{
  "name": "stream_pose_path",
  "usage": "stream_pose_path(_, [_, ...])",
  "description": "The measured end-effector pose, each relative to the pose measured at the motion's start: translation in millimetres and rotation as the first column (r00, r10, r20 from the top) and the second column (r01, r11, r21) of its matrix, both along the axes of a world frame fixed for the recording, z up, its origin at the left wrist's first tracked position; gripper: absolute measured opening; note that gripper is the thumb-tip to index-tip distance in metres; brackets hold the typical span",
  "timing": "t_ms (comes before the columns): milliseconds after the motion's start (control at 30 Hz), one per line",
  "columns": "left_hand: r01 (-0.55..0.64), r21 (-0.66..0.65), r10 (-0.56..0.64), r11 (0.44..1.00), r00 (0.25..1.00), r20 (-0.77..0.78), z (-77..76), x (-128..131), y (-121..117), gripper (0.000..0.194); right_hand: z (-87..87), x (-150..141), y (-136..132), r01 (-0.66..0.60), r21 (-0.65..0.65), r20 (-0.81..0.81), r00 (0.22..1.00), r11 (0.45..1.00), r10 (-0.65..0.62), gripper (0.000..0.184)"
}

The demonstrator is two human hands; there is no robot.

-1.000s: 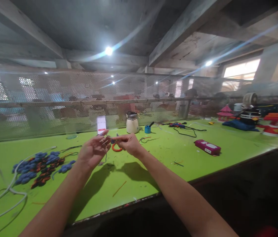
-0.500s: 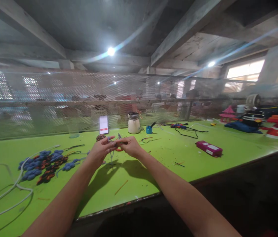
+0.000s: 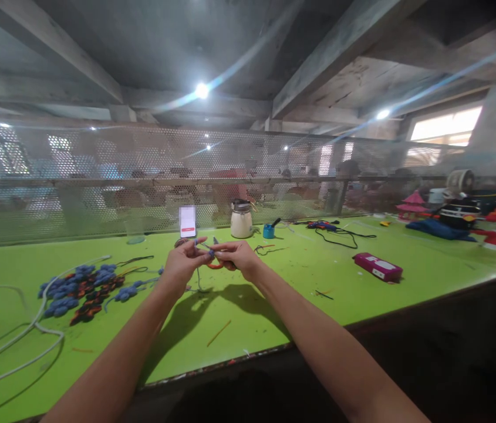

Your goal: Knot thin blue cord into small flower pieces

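Yarn (image 3: pixel 211 254) between left fingers (image 3: pixel 189 247) and right fingers (image 3: pixel 226 247)

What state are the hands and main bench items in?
Left hand: fingers pinched on a small blue yarn piece
Right hand: fingers at the same piece, grip unclear
Rectangular white-screened phone: upright, lit
Cream dark-topped jug: upright
Blue yarn flowers: piled
Magenta rectangular box: flat
White cable: loosely looped

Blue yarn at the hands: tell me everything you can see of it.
The blue yarn forms a small bunched piece, soft-looking, held above the green tabletop at the fingertips of the left hand. The right hand is close beside it. A thin, paler strand hangs below. Stitch detail is too small to tell.
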State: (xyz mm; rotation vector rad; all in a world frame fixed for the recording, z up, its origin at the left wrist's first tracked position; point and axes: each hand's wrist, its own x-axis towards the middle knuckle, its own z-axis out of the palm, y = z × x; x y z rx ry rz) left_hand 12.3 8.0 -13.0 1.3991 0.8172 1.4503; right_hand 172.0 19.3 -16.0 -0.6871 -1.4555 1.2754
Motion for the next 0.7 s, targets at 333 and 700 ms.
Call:
stream_pose_path(333, [0.093,-0.166,-0.061,0.982,0.98,0.189,2.6,-1.8,-2.4,0.044,0.6,-6.3,-5.5,-0.014,-0.077,-0.058,0.998,0.997,0.009,0.041])
stream_pose_path(700, [0.112,-0.217,-0.076,0.97,0.983,0.166,-0.6,-5.0,2.0,0.039,1.4,-6.3,-7.6,-0.017,-0.04,-0.025,1.0,0.999,0.016,0.044])
